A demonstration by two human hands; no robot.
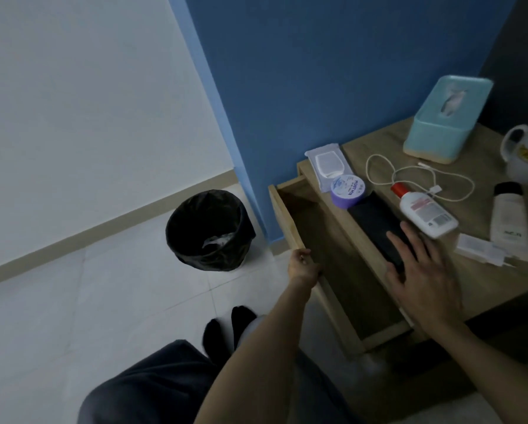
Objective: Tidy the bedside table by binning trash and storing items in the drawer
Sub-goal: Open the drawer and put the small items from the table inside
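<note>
Drawer point(324, 240) pulled open below the tabletop point(486, 270), left hand point(304, 267) with fingers curled on its front edge; right hand point(424, 276) flat, fingers spread on black wallet point(376, 224) beside the drawer; bin point(209, 231) left of the drawer, on the floor

A blue wall point(317, 71) rises beyond the right hand point(421, 280), a white wall point(73, 102) with beige skirting point(103, 228) stands far left of the left hand point(304, 267), and pale floor tiles point(73, 301) and dark-socked feet point(229, 328) lie below it.
</note>
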